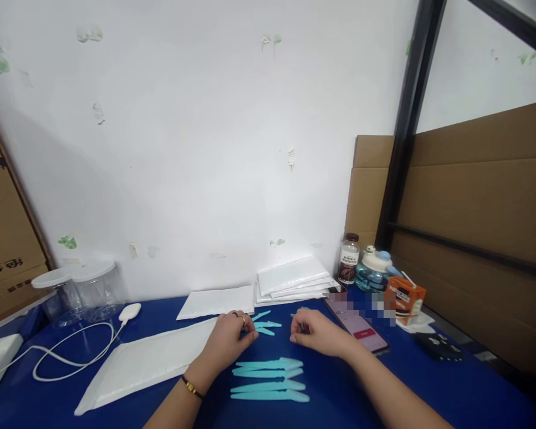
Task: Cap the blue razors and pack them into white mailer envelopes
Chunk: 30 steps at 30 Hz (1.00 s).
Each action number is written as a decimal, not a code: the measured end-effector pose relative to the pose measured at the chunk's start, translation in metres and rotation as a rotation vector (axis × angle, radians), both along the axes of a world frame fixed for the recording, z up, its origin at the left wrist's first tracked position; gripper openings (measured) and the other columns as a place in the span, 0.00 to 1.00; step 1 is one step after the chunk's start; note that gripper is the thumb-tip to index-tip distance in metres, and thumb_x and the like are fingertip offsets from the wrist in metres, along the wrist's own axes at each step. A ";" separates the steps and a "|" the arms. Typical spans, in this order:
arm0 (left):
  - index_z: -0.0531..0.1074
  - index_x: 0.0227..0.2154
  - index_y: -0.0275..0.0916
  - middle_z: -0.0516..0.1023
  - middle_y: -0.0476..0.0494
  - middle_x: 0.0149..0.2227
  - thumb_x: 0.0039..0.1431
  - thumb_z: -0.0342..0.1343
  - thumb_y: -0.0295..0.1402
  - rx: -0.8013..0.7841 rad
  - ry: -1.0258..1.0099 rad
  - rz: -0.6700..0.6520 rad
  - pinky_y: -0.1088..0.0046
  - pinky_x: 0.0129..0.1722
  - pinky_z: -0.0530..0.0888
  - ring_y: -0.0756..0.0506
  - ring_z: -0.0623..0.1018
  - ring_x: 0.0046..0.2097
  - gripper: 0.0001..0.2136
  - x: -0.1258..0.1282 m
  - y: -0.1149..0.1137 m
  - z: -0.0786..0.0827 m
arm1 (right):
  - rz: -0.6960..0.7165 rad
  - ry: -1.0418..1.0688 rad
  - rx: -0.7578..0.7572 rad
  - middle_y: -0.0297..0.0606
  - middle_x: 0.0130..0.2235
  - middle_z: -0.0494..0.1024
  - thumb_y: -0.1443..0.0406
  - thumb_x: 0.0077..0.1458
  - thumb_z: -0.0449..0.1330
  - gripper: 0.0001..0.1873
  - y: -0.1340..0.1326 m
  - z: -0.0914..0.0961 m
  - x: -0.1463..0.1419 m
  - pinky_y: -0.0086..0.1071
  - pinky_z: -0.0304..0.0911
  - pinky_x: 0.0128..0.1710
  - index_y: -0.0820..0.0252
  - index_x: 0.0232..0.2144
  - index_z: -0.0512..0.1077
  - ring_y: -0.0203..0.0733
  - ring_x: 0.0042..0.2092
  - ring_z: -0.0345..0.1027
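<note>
Over the blue desk (384, 381), her left hand (227, 341) has its grip pinched closed on a small turquoise plastic piece (264, 325); the right hand (315, 333) curls beside it, grip unclear. Four more turquoise strips (270, 378) lie just nearer, beside a white padded envelope (147, 360).

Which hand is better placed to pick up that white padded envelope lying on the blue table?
Probably the left hand: it rests against the white padded envelope; the right hand sits farther off.
</note>
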<state>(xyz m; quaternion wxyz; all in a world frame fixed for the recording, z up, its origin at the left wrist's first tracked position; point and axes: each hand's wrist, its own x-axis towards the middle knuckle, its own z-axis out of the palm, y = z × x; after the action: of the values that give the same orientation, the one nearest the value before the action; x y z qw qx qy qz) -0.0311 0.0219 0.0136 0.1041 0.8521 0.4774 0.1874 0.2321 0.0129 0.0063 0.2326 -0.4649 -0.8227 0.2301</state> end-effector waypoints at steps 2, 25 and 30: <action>0.72 0.31 0.42 0.73 0.50 0.34 0.51 0.55 0.42 -0.102 0.015 -0.101 0.74 0.37 0.63 0.48 0.71 0.37 0.10 0.003 -0.007 0.002 | 0.093 -0.049 -0.065 0.33 0.30 0.70 0.59 0.44 0.63 0.11 -0.006 0.000 -0.007 0.25 0.56 0.28 0.60 0.28 0.72 0.34 0.30 0.62; 0.71 0.35 0.42 0.73 0.47 0.37 0.49 0.55 0.38 0.009 -0.019 0.141 0.73 0.40 0.62 0.45 0.71 0.41 0.10 -0.006 0.008 -0.001 | -0.224 -0.024 0.093 0.37 0.33 0.73 0.65 0.46 0.60 0.05 0.013 -0.003 0.016 0.28 0.58 0.33 0.60 0.28 0.72 0.39 0.35 0.66; 0.72 0.30 0.42 0.73 0.50 0.33 0.47 0.57 0.42 -0.133 0.060 -0.021 0.75 0.33 0.62 0.47 0.71 0.36 0.11 0.008 -0.005 -0.004 | -0.004 -0.083 0.091 0.34 0.33 0.71 0.65 0.47 0.60 0.06 0.002 -0.005 -0.012 0.27 0.57 0.35 0.58 0.31 0.73 0.36 0.35 0.65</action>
<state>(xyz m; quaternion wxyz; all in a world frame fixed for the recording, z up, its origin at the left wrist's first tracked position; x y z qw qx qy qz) -0.0229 0.0165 0.0094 0.1482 0.8535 0.4828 0.1283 0.2199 0.0148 0.0011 0.2198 -0.4645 -0.8404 0.1724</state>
